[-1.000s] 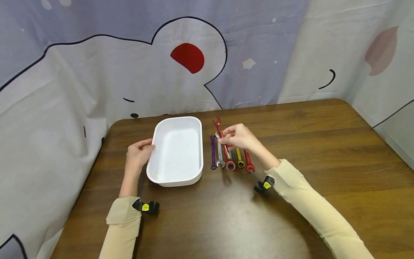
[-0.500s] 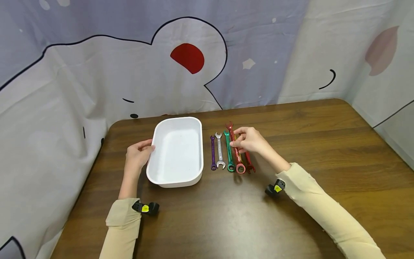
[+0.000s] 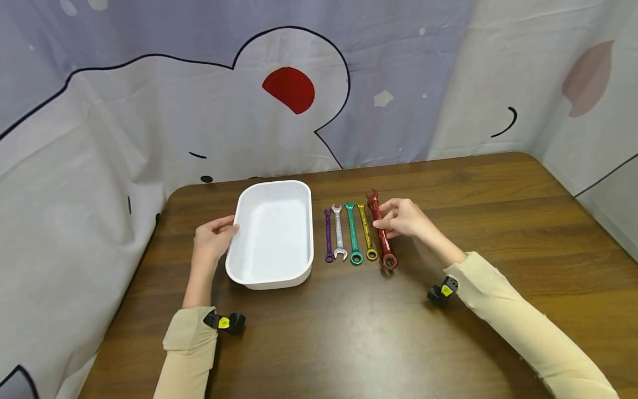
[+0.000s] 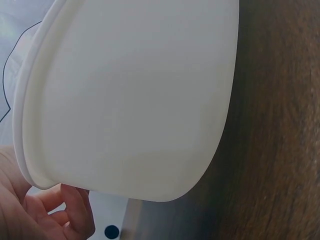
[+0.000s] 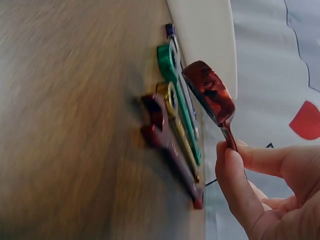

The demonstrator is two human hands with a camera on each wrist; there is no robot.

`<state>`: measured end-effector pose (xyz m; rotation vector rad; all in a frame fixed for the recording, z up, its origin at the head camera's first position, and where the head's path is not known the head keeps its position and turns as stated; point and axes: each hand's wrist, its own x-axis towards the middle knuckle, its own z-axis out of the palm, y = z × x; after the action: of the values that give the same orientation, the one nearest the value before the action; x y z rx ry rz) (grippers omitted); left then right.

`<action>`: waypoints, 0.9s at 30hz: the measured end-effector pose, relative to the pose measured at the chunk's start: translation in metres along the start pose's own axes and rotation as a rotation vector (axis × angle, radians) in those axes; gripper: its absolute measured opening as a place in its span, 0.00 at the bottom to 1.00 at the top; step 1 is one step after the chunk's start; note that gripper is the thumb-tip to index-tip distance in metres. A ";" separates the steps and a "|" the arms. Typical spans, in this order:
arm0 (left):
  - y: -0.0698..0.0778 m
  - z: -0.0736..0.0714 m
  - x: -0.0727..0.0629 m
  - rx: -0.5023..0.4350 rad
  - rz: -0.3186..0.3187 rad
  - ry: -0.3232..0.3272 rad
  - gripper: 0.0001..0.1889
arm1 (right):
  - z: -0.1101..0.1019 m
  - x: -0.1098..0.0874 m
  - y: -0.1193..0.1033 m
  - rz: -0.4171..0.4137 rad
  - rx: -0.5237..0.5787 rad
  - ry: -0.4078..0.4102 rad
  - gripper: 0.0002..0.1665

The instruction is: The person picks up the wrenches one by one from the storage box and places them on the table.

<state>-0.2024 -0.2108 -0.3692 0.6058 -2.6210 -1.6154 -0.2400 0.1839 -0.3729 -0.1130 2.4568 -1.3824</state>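
Observation:
My left hand point(image 3: 213, 241) pinches the left rim of a white rectangular tray point(image 3: 271, 235), thumb on the rim and fingers beneath it. Between thumb and fingers, my right hand point(image 3: 405, 218) holds a red combination wrench point(image 3: 384, 239) by its shaft, raised over the table. Below it lies another red wrench point(image 5: 172, 152) with an open jaw, mostly covered in the head view. To the left, a purple wrench point(image 3: 328, 235), a silver open-ended wrench point(image 3: 339, 230), a green wrench point(image 3: 353, 233) and a yellow wrench point(image 3: 366, 230) lie side by side.
Everything stands on a brown wooden table point(image 3: 319, 332). Behind it hangs a printed curtain point(image 3: 413, 83), which also runs along the left side. Each sleeve carries a small black camera, one on the left wrist point(image 3: 225, 321) and one on the right point(image 3: 442, 290).
My right hand has moved right with the red wrench, from above the silver and green wrenches to above the other red one. The green and yellow wrenches are uncovered. My left hand stays put.

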 end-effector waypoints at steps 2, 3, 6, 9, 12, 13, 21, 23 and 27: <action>0.000 0.000 0.000 -0.004 0.002 -0.001 0.21 | -0.004 -0.001 0.004 0.016 0.012 -0.004 0.28; 0.000 0.000 0.000 -0.003 0.003 -0.002 0.21 | -0.005 -0.001 0.006 0.022 0.019 -0.009 0.28; 0.000 0.000 0.000 0.002 0.003 0.001 0.21 | -0.011 -0.001 0.012 0.038 0.033 -0.025 0.28; 0.000 0.001 0.001 0.007 0.004 0.003 0.21 | -0.015 0.000 0.017 0.048 0.047 -0.042 0.29; -0.001 0.001 0.001 0.009 0.005 0.011 0.20 | -0.018 0.003 0.021 0.062 0.048 -0.054 0.29; -0.001 0.001 0.001 0.011 0.007 0.013 0.20 | -0.020 0.003 0.022 0.068 0.049 -0.058 0.29; -0.001 -0.001 0.001 0.001 0.016 -0.014 0.22 | -0.025 0.010 0.028 0.130 0.063 -0.060 0.29; -0.001 -0.002 0.001 -0.002 0.021 -0.020 0.22 | -0.025 0.011 0.029 0.137 0.060 -0.060 0.29; -0.001 -0.001 0.001 0.000 0.025 -0.026 0.22 | -0.025 0.013 0.031 0.144 0.052 -0.056 0.28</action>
<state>-0.2030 -0.2125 -0.3699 0.5536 -2.6351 -1.6274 -0.2578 0.2174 -0.3900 0.0359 2.3317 -1.3610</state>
